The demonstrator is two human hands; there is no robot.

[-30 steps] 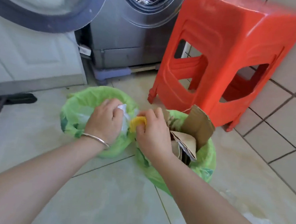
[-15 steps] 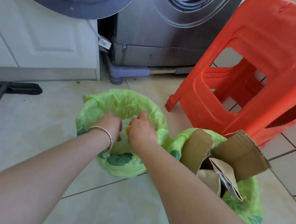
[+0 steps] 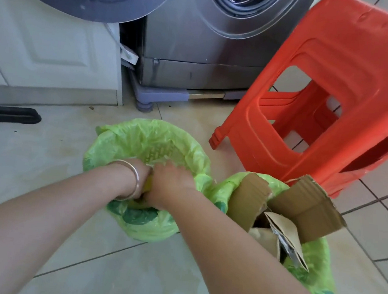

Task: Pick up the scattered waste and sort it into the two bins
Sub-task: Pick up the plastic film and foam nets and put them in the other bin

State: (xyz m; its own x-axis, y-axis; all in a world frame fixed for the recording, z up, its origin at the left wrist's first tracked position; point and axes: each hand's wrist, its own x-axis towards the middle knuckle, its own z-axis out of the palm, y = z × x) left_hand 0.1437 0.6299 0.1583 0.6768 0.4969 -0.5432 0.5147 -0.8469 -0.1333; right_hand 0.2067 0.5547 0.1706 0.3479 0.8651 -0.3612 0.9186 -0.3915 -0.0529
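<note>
Head view: both hands point(image 3: 161, 181) reach together into left bin point(image 3: 122, 137); fingers hidden, grip unclear.

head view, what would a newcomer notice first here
The big orange plastic stool at the upper right stands out first. Next, both hands, the left hand with a bangle and the right hand, reach together into the green-lined left bin at centre. Beside it, torn cardboard sticks up out of the right bin.
</note>
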